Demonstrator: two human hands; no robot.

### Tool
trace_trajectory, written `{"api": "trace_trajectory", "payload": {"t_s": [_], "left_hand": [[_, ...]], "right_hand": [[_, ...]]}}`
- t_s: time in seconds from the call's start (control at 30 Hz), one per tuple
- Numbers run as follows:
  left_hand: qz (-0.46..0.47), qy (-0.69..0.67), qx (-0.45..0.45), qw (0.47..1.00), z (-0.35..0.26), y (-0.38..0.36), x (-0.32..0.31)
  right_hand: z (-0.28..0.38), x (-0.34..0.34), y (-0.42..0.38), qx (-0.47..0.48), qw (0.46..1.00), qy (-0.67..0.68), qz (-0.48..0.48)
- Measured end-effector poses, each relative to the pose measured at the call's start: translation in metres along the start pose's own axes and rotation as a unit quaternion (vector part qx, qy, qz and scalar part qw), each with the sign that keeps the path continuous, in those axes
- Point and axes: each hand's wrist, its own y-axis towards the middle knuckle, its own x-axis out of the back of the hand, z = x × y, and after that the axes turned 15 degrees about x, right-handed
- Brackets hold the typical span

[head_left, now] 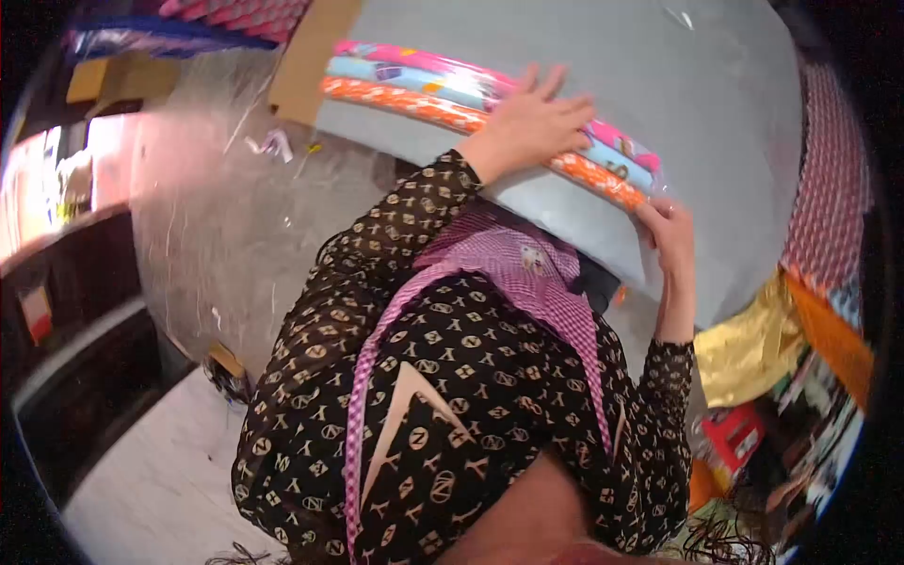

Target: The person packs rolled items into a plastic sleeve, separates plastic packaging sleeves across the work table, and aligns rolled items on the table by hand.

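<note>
The left hand (532, 118) lay flat, fingers spread, on three rolls (452, 94); the right hand (670, 235) gripped the desk (716, 141) edge just below their ends. Unclamped, the rolls could slide off.

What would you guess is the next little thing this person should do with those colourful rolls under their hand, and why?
Probably slide the right hand up onto the near ends of the three rolls of patterned wrapping paper, orange, blue and pink. The left hand lies flat on them, pressing them to the pale grey sheet, while the right hand grips only that sheet's edge just below the orange roll's end, so that end looks unsupported.
</note>
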Motion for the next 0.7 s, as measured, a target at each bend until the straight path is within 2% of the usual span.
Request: {"api": "trace_trajectory", "payload": {"t_s": [0.03, 0.1, 0.2, 0.37, 0.5, 0.7], "left_hand": [[-0.004, 0.013, 0.012, 1.000, 0.000, 0.000, 0.001], [-0.003, -0.001, 0.019, 1.000, -0.001, -0.001, 0.001], [-0.013, -0.017, 0.017, 1.000, 0.002, -0.001, -0.003], [-0.027, -0.061, -0.005, 0.998, 0.002, -0.001, 0.001], [-0.055, -0.037, -0.003, 0.998, 0.000, -0.002, -0.004], [-0.050, -0.036, -0.007, 0.998, -0.001, -0.003, -0.006]], "right_hand": [[-0.001, -0.001, 0.002, 0.012, 1.000, 0.001, 0.014], [0.000, -0.004, 0.003, -0.035, 0.999, 0.014, -0.033], [0.001, -0.006, 0.003, -0.044, 0.996, 0.062, -0.045], [-0.008, -0.002, 0.007, -0.051, 0.996, 0.075, -0.023], [-0.011, -0.004, 0.007, -0.052, 0.990, 0.122, -0.052], [-0.009, -0.007, 0.008, -0.056, 0.987, 0.143, -0.042]]}}
